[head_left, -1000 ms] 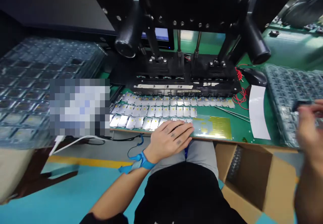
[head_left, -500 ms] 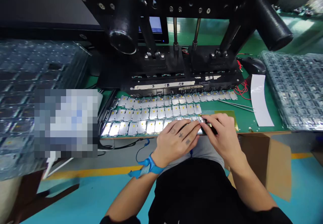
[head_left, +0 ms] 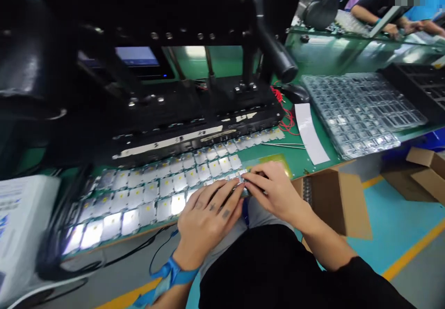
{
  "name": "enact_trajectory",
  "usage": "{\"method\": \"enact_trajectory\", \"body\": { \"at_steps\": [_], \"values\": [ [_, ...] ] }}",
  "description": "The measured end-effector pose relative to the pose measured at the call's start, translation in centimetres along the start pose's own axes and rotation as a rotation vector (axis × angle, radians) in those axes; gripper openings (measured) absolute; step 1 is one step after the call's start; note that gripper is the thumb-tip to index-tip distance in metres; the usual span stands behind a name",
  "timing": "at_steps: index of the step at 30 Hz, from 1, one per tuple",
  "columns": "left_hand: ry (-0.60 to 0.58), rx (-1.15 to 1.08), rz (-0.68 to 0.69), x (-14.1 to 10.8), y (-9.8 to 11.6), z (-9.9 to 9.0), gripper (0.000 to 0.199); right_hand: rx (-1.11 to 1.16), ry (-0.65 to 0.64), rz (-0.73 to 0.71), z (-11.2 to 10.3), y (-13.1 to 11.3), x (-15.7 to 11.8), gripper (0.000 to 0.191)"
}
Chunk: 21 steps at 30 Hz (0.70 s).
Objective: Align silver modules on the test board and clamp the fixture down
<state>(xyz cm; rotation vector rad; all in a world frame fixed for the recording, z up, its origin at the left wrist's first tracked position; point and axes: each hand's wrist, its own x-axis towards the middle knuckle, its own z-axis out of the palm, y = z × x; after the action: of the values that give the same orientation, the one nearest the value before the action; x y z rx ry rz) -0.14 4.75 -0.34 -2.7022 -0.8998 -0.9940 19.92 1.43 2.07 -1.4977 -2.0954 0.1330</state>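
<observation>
My left hand [head_left: 207,218] lies with its fingers stretched over the right end of the front row, fingertips on a strip of small circuit boards [head_left: 230,176]. At the end of that strip, my right hand [head_left: 276,187] pinches a small circuit board edge between thumb and fingers; most of it is hidden. Rows of silver metal-plated boards [head_left: 152,191], many with a yellow dot, run leftward along the green bench edge. A blue wrist strap [head_left: 181,274] circles my left wrist. A yellowish sheet [head_left: 280,161] lies just beyond my right hand.
A black test fixture [head_left: 194,109] stands behind the rows. Tweezers [head_left: 285,145], a white paper strip [head_left: 308,132], red wires [head_left: 287,123] and clear trays [head_left: 351,114] lie rightward. A cardboard box [head_left: 352,204] sits below the bench edge. Co-workers' arms [head_left: 368,14] appear far right.
The view has swung to the right, bringing more trays, boxes and co-workers into sight. My hands stay together at the same end of the strip, the right fingertips closer to the left ones.
</observation>
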Motion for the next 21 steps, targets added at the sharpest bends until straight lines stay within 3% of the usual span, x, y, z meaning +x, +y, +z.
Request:
{"method": "enact_trajectory", "body": {
  "at_steps": [3,5,6,8,11,13,15,19,21],
  "values": [
    [-0.005,0.008,-0.003,0.1,0.0,0.0,0.031,0.044,-0.094,-0.138,-3.8,2.6,0.0,0.028],
    [-0.011,0.017,0.000,0.2,0.1,0.0,0.031,-0.032,-0.123,-0.148,-7.4,6.3,0.5,0.028],
    [-0.008,0.021,0.004,0.2,0.1,0.0,0.031,-0.090,-0.120,-0.089,-9.3,8.8,0.9,0.027],
    [0.000,0.030,0.017,0.2,0.0,0.0,0.031,-0.283,0.022,0.225,-12.9,14.6,2.2,0.023],
    [0.013,0.043,0.029,0.2,0.0,0.1,0.030,-0.422,0.164,0.470,-16.4,23.5,4.0,0.029],
    [0.013,0.047,0.023,0.3,0.0,0.1,0.029,-0.456,0.174,0.561,-17.1,27.9,4.5,0.024],
    [0.010,0.047,0.014,0.4,0.1,0.1,0.029,-0.463,0.176,0.581,-16.7,30.5,4.3,0.020],
    [-0.020,0.057,0.010,0.6,0.5,0.1,0.030,-0.417,0.167,0.502,-16.1,32.8,2.8,0.013],
    [-0.028,0.079,0.004,0.6,0.5,0.2,0.031,-0.368,0.162,0.424,-16.4,33.7,2.1,0.019]
  ]
}}
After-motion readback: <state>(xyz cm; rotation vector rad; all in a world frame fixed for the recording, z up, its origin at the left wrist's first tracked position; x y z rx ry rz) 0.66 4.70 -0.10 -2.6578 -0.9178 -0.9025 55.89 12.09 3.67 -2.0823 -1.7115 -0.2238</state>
